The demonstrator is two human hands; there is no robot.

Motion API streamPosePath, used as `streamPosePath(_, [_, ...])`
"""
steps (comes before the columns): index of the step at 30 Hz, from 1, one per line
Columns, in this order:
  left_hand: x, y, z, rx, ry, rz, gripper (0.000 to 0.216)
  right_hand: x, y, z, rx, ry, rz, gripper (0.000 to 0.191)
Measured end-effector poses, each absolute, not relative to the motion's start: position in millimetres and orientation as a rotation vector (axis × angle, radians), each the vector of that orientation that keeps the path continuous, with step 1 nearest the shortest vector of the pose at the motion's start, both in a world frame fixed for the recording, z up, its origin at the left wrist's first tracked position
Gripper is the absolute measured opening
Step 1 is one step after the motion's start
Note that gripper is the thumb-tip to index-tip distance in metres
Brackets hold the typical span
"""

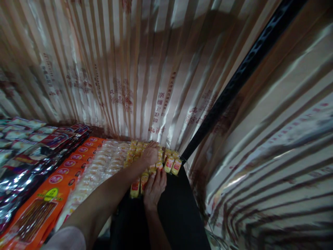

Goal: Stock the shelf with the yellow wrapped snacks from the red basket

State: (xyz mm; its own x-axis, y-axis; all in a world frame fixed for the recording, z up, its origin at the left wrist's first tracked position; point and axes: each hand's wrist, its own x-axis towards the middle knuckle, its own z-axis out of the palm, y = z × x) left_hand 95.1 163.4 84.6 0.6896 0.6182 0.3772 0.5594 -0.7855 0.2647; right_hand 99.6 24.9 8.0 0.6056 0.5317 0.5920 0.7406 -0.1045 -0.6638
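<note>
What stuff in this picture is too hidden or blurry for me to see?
All in the head view:
- Some yellow packets: covered by the left hand.
- Whether the right hand grips a packet: its own back hides that.
- Small print on the yellow packets: too tiny and blurred.
- Part of the clear packets: behind the left arm.
- The dark pole's upper end: cut off by the top edge.

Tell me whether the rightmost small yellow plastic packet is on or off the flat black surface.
On: the small yellow plastic packet rests untouched, the flat black surface visible directly before it.
</note>
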Motion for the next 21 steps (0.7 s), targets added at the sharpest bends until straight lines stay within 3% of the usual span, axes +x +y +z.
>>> streamPosePath(7, [47.7, 158.5, 93.2, 2.857, 1.209, 0.567, 0.032, 101.3, 26.5, 5.3, -1.742, -1.016, -0.231, 0.050])
streamPosePath(13, [45.0, 150.3, 83.3, 2.939, 1.184, 0.508, 0.042, 102.6, 26.7, 6.1, -1.722, -1.049, -0.216, 0.050])
streamPosePath(21, [54.4, 152.7, 75.5, 3.045, 1.075, 0.394, 0.039, 103.6, 27.8, 4.2, -1.718, -1.083, -0.216, 0.047])
